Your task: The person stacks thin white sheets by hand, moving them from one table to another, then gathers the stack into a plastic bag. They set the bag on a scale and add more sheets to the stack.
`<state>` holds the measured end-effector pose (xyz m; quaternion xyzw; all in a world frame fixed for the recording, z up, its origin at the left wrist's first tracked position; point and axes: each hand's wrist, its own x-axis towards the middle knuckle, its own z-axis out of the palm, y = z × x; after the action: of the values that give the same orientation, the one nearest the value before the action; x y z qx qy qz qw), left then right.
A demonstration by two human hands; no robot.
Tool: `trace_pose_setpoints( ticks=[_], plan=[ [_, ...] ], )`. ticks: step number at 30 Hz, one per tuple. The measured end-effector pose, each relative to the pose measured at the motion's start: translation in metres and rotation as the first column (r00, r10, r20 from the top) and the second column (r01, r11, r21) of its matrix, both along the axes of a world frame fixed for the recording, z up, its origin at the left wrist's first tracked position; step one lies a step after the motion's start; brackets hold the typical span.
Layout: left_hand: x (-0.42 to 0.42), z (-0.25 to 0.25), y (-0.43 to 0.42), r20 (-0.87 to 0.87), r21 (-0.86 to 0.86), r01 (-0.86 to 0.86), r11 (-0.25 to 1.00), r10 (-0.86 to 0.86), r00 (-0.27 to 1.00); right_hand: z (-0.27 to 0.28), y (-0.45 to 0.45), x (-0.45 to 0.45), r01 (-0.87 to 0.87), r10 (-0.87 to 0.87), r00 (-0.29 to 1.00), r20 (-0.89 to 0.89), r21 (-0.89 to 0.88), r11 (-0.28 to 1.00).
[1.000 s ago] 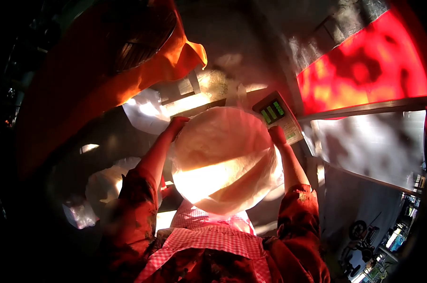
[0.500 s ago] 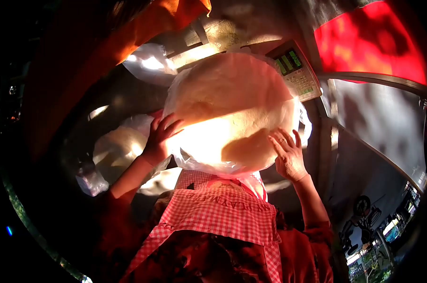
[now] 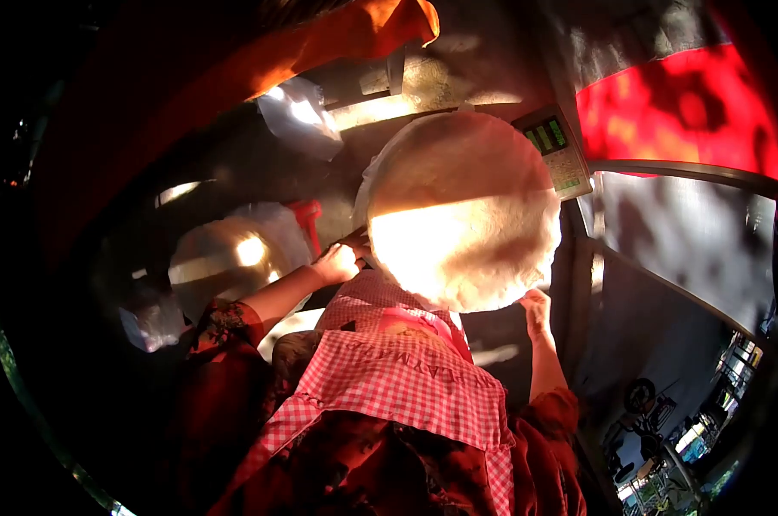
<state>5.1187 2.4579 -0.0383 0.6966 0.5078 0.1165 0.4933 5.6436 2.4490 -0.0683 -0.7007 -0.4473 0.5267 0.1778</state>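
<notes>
A large round pale slab [image 3: 462, 215], with thin clear plastic showing round its edge, lies in front of me, half in bright sun. My left hand [image 3: 339, 263] is closed beside its lower left edge, next to something dark; what it grips is hidden. At the lower right edge, my right hand [image 3: 537, 311] pinches the plastic rim. Beyond the slab's upper right side is a scale [image 3: 561, 155] with a lit green display, partly covered by the slab.
To the left sit another plastic-wrapped pale round bundle [image 3: 221, 258], a small clear bag [image 3: 152, 327] and a red object [image 3: 307, 222]. A whitish plastic bag [image 3: 301, 116] lies farther back, below orange cloth [image 3: 354, 39]. A red panel [image 3: 685, 112] stands at the right.
Both hands, spread open over the slab half a second ago, have closed and moved to its lower edges. The camera view has shifted, and the plastic looks drawn back around the slab.
</notes>
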Motion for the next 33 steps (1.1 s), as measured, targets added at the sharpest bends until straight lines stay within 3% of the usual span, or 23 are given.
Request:
trace_pose_setpoints(
  ticks=[1, 2, 4, 5, 6, 7, 8, 10, 12, 15, 18, 19, 21, 22, 23, 25, 27, 29, 30, 31, 32, 33],
  plan=[
    [-0.002, -0.015, -0.007, -0.021, 0.022, -0.034, 0.999, 0.035, 0.999, 0.038, 0.006, -0.003, 0.333, -0.324, 0.938, -0.122, 0.057, 0.941],
    [-0.004, -0.009, -0.009, -0.028, 0.079, -0.031, 0.996, 0.033, 0.999, 0.066, 0.01, -0.013, 0.54, -0.542, 0.838, -0.055, 0.219, 0.813],
    [-0.005, -0.022, -0.017, -0.066, 0.126, -0.032, 0.991, 0.041, 0.997, 0.1, 0.015, -0.074, 0.209, -0.411, 0.885, 0.221, 0.599, 0.773],
    [-0.006, -0.032, -0.018, -0.017, 0.163, -0.061, 0.985, 0.064, 0.998, 0.144, 0.022, -0.139, -0.091, -0.107, 0.933, 0.345, 0.51, 0.855],
    [-0.005, -0.044, -0.017, 0.034, 0.202, -0.093, 0.975, 0.088, 0.996, 0.16, 0.026, -0.192, -0.475, 0.169, 0.842, 0.513, 0.553, 0.684],
    [-0.005, -0.048, -0.017, 0.088, 0.242, -0.132, 0.961, 0.114, 0.99, 0.155, 0.021, -0.24, -0.585, 0.298, 0.79, 0.536, 0.51, 0.631],
    [0.001, -0.049, -0.013, 0.096, 0.238, -0.166, 0.957, 0.147, 0.985, 0.134, 0.021, -0.266, -0.723, 0.463, 0.644, 0.608, 0.289, 0.627],
    [-0.005, -0.039, -0.011, 0.112, 0.249, -0.236, 0.939, 0.214, 0.97, 0.106, 0.023, -0.307, -0.812, 0.601, 0.501, 0.622, 0.1, 0.575],
    [-0.01, -0.035, -0.02, 0.151, 0.416, -0.339, 0.844, 0.303, 0.941, 0.064, 0.017, -0.297, -0.857, 0.482, 0.389, 0.785, 0.116, 0.502],
    [-0.014, 0.015, -0.033, 0.168, 0.554, -0.433, 0.711, 0.414, 0.895, 0.089, 0.019, -0.288, -0.815, 0.507, 0.535, 0.676, 0.254, 0.521],
    [-0.007, 0.017, -0.043, 0.346, 0.328, -0.57, 0.754, 0.465, 0.815, 0.095, 0.039, -0.268, -0.748, 0.548, 0.658, 0.516, 0.363, 0.556],
    [-0.002, 0.019, -0.041, 0.374, 0.177, -0.561, 0.809, 0.472, 0.799, 0.1, 0.046, -0.265, -0.722, 0.542, 0.69, 0.48, 0.414, 0.554],
    [0.018, 0.017, -0.033, 0.566, -0.218, -0.575, 0.789, 0.582, 0.584, 0.104, 0.06, -0.257, -0.709, 0.559, 0.696, 0.451, 0.306, 0.636],
    [0.029, 0.014, -0.024, 0.616, -0.406, -0.512, 0.757, 0.641, 0.459, 0.102, 0.069, -0.25, -0.692, 0.561, 0.706, 0.433, 0.25, 0.678],
    [0.031, 0.012, -0.017, 0.56, -0.68, -0.32, 0.66, 0.749, 0.354, 0.105, 0.071, -0.246, -0.593, 0.498, 0.798, 0.34, 0.296, 0.749],
    [0.041, 0.02, 0.001, 0.434, -0.894, -0.064, 0.443, 0.893, 0.118, 0.107, 0.076, -0.237, -0.513, 0.464, 0.858, 0.222, 0.293, 0.807],
    [0.045, 0.04, 0.03, 0.256, -0.95, 0.187, 0.251, 0.967, 0.001, 0.115, 0.08, -0.237, -0.498, 0.466, 0.867, 0.18, 0.254, 0.829],
    [0.058, 0.035, 0.067, 0.311, -0.945, 0.087, 0.316, 0.948, -0.061, 0.13, 0.075, -0.246, -0.5, 0.479, 0.866, 0.146, 0.224, 0.836],
    [0.065, 0.034, 0.077, 0.34, -0.938, 0.038, 0.344, 0.936, -0.088, 0.109, 0.067, -0.24, -0.466, 0.468, 0.882, 0.048, 0.231, 0.854],
    [0.064, 0.061, 0.079, 0.365, -0.931, -0.005, 0.366, 0.931, 0.015, 0.101, 0.06, -0.241, -0.6, 0.554, 0.799, 0.235, 0.25, 0.76],
    [0.072, 0.038, 0.087, 0.312, -0.944, -0.074, 0.323, 0.941, 0.13, 0.095, 0.051, -0.244, -0.722, 0.604, 0.679, 0.417, 0.233, 0.651],
    [0.072, 0.034, 0.085, 0.428, -0.891, -0.067, 0.449, 0.879, 0.208, 0.119, 0.035, -0.258, -0.77, 0.549, 0.614, 0.568, 0.276, 0.575]
  ],
)
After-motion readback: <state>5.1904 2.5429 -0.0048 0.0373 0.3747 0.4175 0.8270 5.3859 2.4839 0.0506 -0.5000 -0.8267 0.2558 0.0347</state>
